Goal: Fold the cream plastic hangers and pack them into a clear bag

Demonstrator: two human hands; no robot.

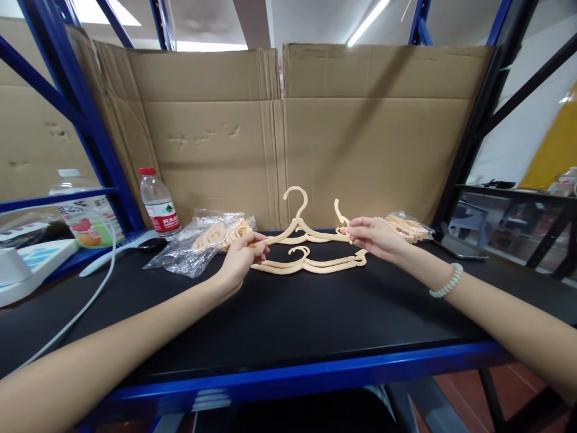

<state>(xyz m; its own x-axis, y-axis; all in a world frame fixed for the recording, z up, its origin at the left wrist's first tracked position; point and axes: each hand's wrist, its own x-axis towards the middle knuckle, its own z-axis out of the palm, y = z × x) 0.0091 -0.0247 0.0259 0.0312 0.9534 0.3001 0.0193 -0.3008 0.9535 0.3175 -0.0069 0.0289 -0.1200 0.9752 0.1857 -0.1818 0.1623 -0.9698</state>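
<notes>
At the far left, the white cable (110,252) loops over the edge of the black tabletop (293,325), and a wide sweep of the forearm could snag it. The red-capped bottle (157,207) stands upright near the crinkled plastic bag (180,255); a tug on that bag might nudge it over. The left hand (238,261) is closed around the left end of the upright hanger (288,233), right beside the bag, so loose film could catch between fingers and plastic. The hanger spans the two hands, hook up, just behind the flat-lying hangers (311,266) (their curled hooks look eager to tangle); dipping it toward them could interlock the parts or drag them askew. At its right end rises a small hooked piece (339,210), and the right hand (374,236) pinches there with a narrow grip; twisting or pulling unevenly could strain that slim part or make it slip. Farther right, the second bag (408,227) sits behind the wrist, where a backward push could shove it.
</notes>
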